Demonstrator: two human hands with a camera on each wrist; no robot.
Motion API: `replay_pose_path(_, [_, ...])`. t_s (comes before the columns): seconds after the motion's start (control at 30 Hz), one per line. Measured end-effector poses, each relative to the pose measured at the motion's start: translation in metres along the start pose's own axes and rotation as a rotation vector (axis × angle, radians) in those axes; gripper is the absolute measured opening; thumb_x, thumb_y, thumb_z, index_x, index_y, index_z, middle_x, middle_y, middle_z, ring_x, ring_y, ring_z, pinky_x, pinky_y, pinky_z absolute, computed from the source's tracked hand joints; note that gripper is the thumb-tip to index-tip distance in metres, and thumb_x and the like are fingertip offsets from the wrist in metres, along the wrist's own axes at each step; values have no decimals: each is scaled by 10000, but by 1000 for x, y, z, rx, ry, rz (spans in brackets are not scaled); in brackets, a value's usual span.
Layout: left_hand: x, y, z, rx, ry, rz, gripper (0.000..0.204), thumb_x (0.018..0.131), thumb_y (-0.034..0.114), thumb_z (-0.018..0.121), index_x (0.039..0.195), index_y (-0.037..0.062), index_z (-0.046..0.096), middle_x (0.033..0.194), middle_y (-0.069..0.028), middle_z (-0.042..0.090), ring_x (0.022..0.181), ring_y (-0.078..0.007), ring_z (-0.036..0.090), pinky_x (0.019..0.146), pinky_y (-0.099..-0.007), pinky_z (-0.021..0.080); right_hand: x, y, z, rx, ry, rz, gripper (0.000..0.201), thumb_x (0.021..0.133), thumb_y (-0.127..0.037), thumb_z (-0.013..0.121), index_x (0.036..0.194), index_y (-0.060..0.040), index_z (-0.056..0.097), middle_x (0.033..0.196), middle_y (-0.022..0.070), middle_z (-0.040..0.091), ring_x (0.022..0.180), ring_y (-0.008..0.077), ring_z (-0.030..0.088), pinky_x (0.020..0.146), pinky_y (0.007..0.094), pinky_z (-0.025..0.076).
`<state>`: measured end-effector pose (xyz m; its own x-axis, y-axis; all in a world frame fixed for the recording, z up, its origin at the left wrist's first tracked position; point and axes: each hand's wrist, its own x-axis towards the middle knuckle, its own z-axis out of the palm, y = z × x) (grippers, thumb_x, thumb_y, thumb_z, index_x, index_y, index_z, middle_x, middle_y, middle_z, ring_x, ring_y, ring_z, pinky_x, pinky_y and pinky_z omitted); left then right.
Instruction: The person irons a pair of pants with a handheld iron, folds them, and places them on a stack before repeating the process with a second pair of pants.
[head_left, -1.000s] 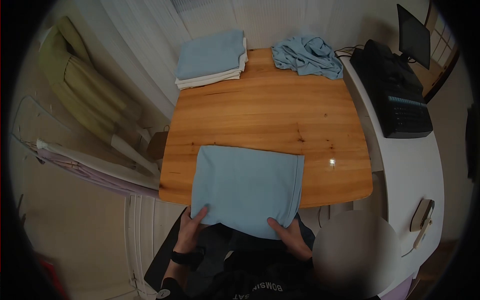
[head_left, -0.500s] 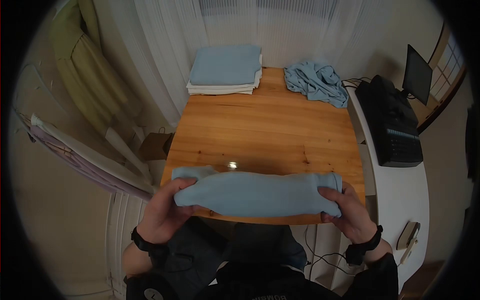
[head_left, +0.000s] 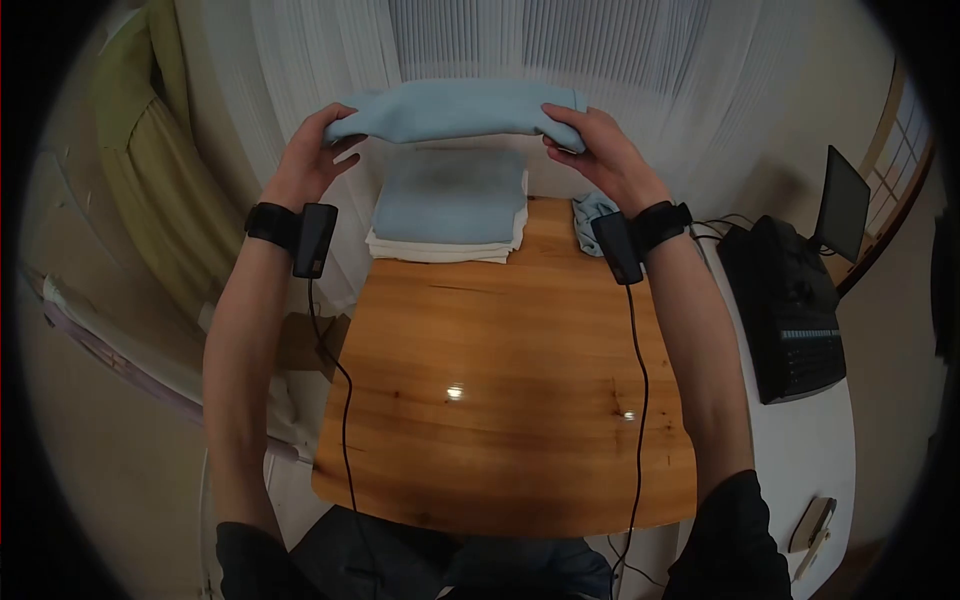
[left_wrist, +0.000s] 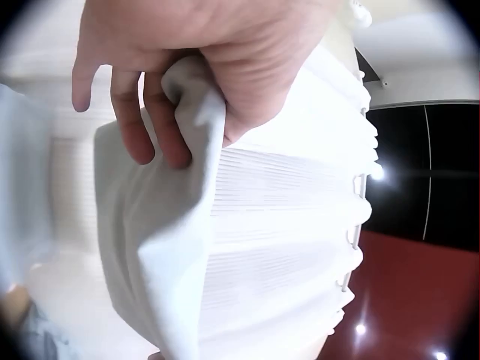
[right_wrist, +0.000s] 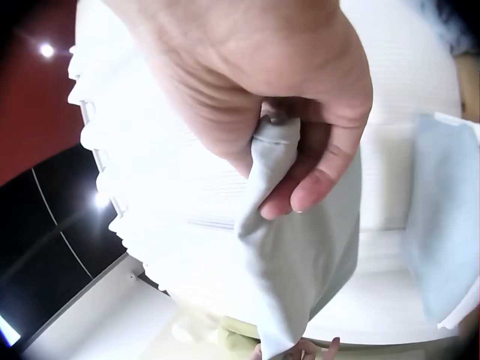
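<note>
- Pinching the left end of the folded blue cloth (head_left: 450,108) at upper left with the left hand (head_left: 310,160), thumb and some fingers closing round it, outer fingers hanging loose.
- Holding the cloth's long axis side to side across upper centre, between both hands, neither being nearer, and above the cloth stack (head_left: 450,200) in the frame.
- Gripping the right end with the right hand (head_left: 608,155), thumb and fingers curling round it.

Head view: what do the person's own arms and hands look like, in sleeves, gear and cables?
The left hand and right hand are gloveless. Each wrist wears a black strap holding a small black box-shaped device, from which a thin black cable hangs. Black sleeves end near the elbows.
</note>
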<state>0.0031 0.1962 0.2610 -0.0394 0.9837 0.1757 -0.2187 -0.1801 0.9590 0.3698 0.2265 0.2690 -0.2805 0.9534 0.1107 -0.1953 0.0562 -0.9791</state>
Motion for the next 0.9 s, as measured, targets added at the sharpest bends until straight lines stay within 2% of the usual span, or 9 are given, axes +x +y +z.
replay_pose_path(0.1, [28,-60,-24,66,113,-94,402,885,371,689,1192,122,613,1199,-36,593,1099,-214,588,990,-406,414,53,75,-2,144,-12,76,275,969,-169,675,1133,31,582,1001,87,628,826,144,640,742,254,600])
replay_pose_path(0.17, [47,-124,-54,110,215,-219,466,876,349,719,1240,89,588,1210,-54,596,1083,-219,588,973,-397,420,78,147,-6,170,42,191,336,965,-142,673,1205,61,556,1134,121,595,898,182,641,768,267,605])
replay_pose_path(0.3, [42,-213,-86,230,446,-458,523,883,316,754,1291,59,551,1214,-64,593,1040,-214,592,915,-379,461,86,255,-14,141,179,327,365,962,-89,653,1254,95,533,1202,146,569,977,224,642,811,284,613])
replay_pose_path(0.53, [37,-224,-103,161,345,-389,491,920,327,722,1297,68,546,1154,-40,584,1016,-180,578,886,-344,495,62,234,-19,-5,193,193,324,958,-73,645,1213,106,555,1142,156,626,929,253,687,823,325,620])
replay_pose_path(0.63, [21,-230,-103,121,429,-412,452,929,329,710,1267,73,552,1148,-33,586,1005,-173,577,898,-354,493,31,228,-38,-54,170,267,290,951,-95,658,1162,91,589,1078,143,666,865,236,709,785,319,616])
replay_pose_path(0.7, [10,-236,-119,51,474,-399,414,953,324,673,1256,69,552,1159,-32,587,972,-177,583,886,-356,503,10,218,-54,-285,-17,239,271,921,-124,685,1124,44,622,1051,128,692,804,258,723,738,361,603])
replay_pose_path(0.73, [-2,-233,-111,42,460,-398,414,953,324,673,1256,69,552,1159,-32,587,972,-177,583,886,-356,503,4,215,-69,-295,-5,235,271,921,-124,685,1124,44,622,1051,128,692,804,258,723,738,361,603])
replay_pose_path(0.8, [-36,-216,-105,-243,495,-503,343,988,281,615,1255,73,558,1114,-35,613,898,-184,594,851,-365,521,-12,210,-116,-1219,66,-70,275,883,-155,705,1112,-15,644,1092,114,692,904,310,705,745,407,583])
replay_pose_path(0.9, [-99,-198,-81,-361,353,-612,245,1010,231,571,1205,84,582,1038,-35,636,843,-185,592,810,-372,533,-36,205,-192,-1663,390,-429,319,853,-188,719,1138,-63,649,1115,125,670,1105,375,605,903,468,519])
